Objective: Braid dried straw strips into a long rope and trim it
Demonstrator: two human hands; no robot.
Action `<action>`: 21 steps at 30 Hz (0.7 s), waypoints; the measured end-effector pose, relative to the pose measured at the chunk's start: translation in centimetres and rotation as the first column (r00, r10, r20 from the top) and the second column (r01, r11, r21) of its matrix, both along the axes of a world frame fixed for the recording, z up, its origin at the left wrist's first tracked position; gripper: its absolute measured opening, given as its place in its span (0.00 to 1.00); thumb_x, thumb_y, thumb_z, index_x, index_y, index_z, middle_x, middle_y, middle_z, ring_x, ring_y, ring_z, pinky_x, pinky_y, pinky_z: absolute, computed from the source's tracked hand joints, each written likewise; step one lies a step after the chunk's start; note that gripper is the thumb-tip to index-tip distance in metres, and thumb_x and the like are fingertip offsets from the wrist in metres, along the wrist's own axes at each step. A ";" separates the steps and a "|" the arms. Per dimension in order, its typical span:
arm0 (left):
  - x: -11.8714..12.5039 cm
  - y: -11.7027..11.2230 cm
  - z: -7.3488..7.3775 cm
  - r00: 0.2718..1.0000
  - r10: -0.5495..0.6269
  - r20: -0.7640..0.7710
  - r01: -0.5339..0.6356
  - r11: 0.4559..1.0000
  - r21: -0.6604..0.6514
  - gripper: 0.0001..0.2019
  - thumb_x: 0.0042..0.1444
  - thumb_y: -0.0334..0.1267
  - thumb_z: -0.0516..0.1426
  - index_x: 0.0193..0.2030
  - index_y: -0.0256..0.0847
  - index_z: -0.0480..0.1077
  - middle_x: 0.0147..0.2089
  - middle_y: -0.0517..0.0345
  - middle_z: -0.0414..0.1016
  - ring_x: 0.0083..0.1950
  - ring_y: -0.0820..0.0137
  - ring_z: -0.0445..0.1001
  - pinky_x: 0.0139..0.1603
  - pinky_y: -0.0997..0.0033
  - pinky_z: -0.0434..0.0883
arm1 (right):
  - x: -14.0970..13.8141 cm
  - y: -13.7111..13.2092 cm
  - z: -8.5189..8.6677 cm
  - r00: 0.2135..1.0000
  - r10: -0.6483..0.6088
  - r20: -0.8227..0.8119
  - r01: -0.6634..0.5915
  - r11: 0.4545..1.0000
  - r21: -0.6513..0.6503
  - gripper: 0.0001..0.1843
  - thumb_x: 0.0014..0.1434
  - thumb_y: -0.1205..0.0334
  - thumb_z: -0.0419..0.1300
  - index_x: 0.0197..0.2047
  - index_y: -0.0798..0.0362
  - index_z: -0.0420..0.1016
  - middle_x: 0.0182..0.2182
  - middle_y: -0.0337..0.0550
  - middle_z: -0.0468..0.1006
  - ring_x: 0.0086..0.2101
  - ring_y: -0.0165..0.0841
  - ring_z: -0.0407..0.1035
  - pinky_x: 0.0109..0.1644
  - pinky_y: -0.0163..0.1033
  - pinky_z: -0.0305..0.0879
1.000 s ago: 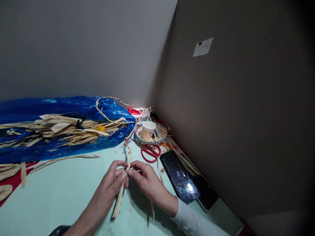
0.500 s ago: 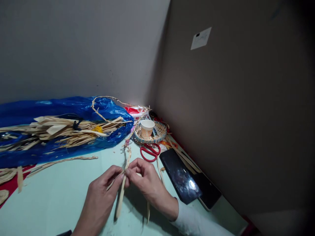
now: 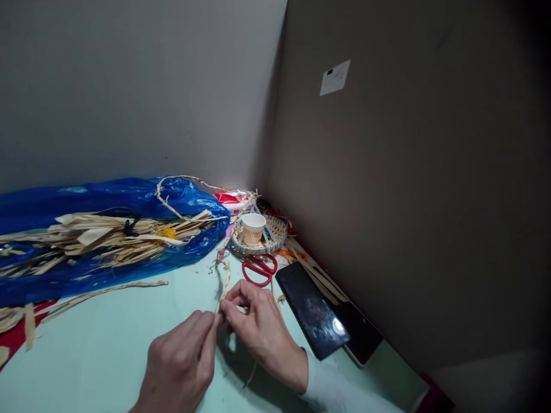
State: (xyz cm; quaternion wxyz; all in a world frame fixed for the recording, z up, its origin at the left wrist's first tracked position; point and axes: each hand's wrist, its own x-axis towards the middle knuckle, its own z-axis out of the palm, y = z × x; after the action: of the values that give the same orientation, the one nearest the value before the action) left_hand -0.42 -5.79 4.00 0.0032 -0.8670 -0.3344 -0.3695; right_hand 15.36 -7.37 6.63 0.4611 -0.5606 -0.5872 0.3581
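A pale braid of dried plant strips (image 3: 226, 279) runs from the loose bits near the basket down to my fingertips. My left hand (image 3: 181, 355) is closed at the lower end of the braid, thumb and fingers pinching strips. Just to its right, my right hand (image 3: 258, 327) pinches the braid with thumb and forefinger, and the fingertips of both hands meet. A thin strip end hangs below my right hand. Most of the strips between the fingers are hidden. Red-handled scissors (image 3: 259, 271) lie just beyond my right hand.
A blue plastic bag (image 3: 129, 192) with a bundle of dried strips (image 3: 107, 232) lies along the back wall. A paper cup (image 3: 253, 228) stands in a woven basket (image 3: 279, 241). Two dark phones, one a black phone (image 3: 310, 310), overlap at the right.
My left hand has lowered slightly and turned, its back now towards me. The strip that stuck out below the hands is now hidden. The camera view has shifted a little.
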 end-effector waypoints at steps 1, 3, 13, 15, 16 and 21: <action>0.0 -0.1 -0.1 0.998 0.014 -0.067 -0.007 0.995 0.097 0.12 0.63 0.28 0.51 0.29 0.42 0.68 0.22 0.64 0.68 0.21 0.72 0.70 0.28 0.70 0.63 | 0.0 -0.1 0.1 1.000 0.002 0.010 -0.002 1.000 0.008 0.07 0.62 0.64 0.57 0.32 0.56 0.73 0.26 0.41 0.78 0.29 0.32 0.71 0.33 0.33 0.60; 0.1 -0.3 -0.2 0.977 0.072 -0.202 -0.025 0.973 0.227 0.10 0.61 0.24 0.50 0.35 0.41 0.70 0.25 0.62 0.71 0.23 0.69 0.73 0.29 0.67 0.63 | 0.1 -0.2 0.2 1.000 0.005 0.022 -0.006 1.000 0.019 0.07 0.61 0.64 0.58 0.32 0.56 0.73 0.26 0.40 0.77 0.29 0.31 0.70 0.32 0.33 0.59; 1.2 -1.8 -0.2 0.809 0.316 -0.496 -0.120 0.914 0.387 0.17 0.54 0.20 0.49 0.44 0.28 0.76 0.26 0.52 0.75 0.25 0.64 0.75 0.28 0.65 0.70 | 0.2 0.4 -1.1 0.997 0.043 -0.061 -0.039 0.997 0.059 0.06 0.60 0.63 0.60 0.31 0.54 0.73 0.27 0.36 0.74 0.30 0.29 0.67 0.34 0.32 0.59; 1.5 -2.1 -0.9 0.803 0.329 -0.497 -0.108 0.901 0.421 0.17 0.54 0.20 0.49 0.46 0.24 0.76 0.28 0.46 0.77 0.26 0.63 0.76 0.28 0.65 0.71 | 0.1 0.4 -1.2 0.996 0.046 -0.071 -0.042 0.998 0.055 0.06 0.60 0.63 0.60 0.32 0.54 0.73 0.27 0.36 0.73 0.29 0.29 0.66 0.33 0.32 0.59; 1.6 -2.3 -1.3 0.801 0.335 -0.496 -0.107 0.896 0.432 0.17 0.55 0.21 0.49 0.46 0.22 0.76 0.30 0.42 0.79 0.27 0.62 0.76 0.29 0.65 0.71 | 0.1 0.4 -1.3 0.996 0.047 -0.073 -0.044 0.998 0.044 0.05 0.60 0.63 0.60 0.32 0.54 0.73 0.26 0.35 0.73 0.29 0.29 0.66 0.33 0.32 0.59; 1.6 -2.4 -2.3 0.867 0.245 -0.434 -0.128 0.951 0.281 0.21 0.60 0.29 0.50 0.55 0.16 0.71 0.45 0.28 0.81 0.34 0.57 0.80 0.33 0.61 0.74 | 0.3 0.8 -1.7 0.996 0.005 -0.090 -0.010 0.999 -0.048 0.02 0.56 0.65 0.59 0.34 0.54 0.71 0.22 0.33 0.67 0.25 0.28 0.61 0.28 0.32 0.54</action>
State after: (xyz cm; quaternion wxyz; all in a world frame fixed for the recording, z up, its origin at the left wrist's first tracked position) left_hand 1.15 -8.20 1.66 0.2250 -0.8863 -0.3589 -0.1874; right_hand 15.67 -6.55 4.93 0.4721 -0.5526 -0.5591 0.3990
